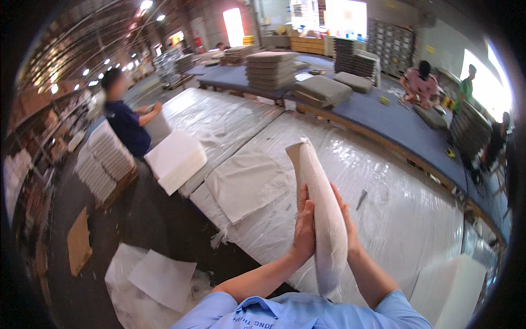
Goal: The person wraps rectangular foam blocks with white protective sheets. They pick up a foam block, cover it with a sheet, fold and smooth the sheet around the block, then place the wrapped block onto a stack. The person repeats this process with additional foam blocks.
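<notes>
A pale fabric-covered cushion (324,230) stands on edge in front of me, tilted away, its narrow side facing up. My left hand (304,225) presses flat against its left face, and my right hand (344,219) lies along its right face, so it is held between the two palms. The fingertips of both hands are partly hidden by the cushion. On the plastic-covered table, left of the cushion, lies a flat light-grey fabric cover (246,183). A small dark, slim object (361,199) rests to the right of my right hand; its kind is unclear.
A person in dark blue (126,120) handles grey fabric at left, beside white foam pads (176,159) and a tall stack (107,162). White foam (452,293) stands at lower right. Beyond, a blue table (383,129) bears cushion stacks (271,70). White sheets (163,279) lie lower left.
</notes>
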Motion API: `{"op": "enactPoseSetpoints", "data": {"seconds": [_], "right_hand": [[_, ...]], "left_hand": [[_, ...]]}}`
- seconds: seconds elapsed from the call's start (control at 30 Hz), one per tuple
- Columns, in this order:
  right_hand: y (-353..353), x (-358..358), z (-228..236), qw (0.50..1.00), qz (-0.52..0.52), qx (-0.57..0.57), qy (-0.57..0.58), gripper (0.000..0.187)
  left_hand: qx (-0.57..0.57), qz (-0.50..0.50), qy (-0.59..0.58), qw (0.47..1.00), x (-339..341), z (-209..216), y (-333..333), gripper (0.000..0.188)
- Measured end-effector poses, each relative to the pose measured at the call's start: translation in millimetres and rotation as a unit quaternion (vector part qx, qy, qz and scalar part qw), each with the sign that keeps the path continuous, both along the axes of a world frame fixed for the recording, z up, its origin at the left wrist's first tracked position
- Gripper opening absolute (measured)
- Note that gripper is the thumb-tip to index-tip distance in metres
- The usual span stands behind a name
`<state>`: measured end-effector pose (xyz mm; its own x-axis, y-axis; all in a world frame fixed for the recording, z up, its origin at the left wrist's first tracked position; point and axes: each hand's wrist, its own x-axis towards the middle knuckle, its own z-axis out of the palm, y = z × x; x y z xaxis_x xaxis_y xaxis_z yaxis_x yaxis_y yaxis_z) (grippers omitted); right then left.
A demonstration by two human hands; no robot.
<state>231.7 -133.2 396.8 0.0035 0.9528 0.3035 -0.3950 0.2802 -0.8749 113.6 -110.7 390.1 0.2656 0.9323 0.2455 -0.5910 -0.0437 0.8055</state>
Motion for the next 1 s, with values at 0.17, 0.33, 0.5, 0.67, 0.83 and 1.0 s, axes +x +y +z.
{"op": "enactPoseSetpoints", "data": {"seconds": [0.17, 0.33, 0.5, 0.67, 0.83, 1.0], "right_hand": [[-14, -1, -30, 0.998, -0.043, -0.054, 0.004, 0.072], [-21, -4, -69, 0.991, -0.088, -0.096, -0.041, 0.071], [-33, -2, -75, 0.990, -0.099, -0.091, -0.051, 0.066], [-47, -3, -77, 0.987, -0.100, -0.097, -0.084, 0.067], [-46, 5, -83, 0.988, -0.101, -0.081, -0.083, 0.072], [-47, 8, -85, 0.984, -0.097, -0.089, -0.116, 0.073]], "left_hand": [[-0.004, -0.030, 0.074, 0.997, -4, -28, -6, 0.067], [-0.055, -0.054, 0.177, 0.981, -8, -44, -26, 0.073], [-0.046, -0.080, 0.179, 0.979, -8, -44, -31, 0.074], [0.008, -0.050, 0.232, 0.971, -3, -66, -11, 0.079], [-0.008, -0.066, 0.281, 0.958, 14, -55, 37, 0.083], [-0.032, -0.054, 0.330, 0.942, 32, -45, 98, 0.083]]}}
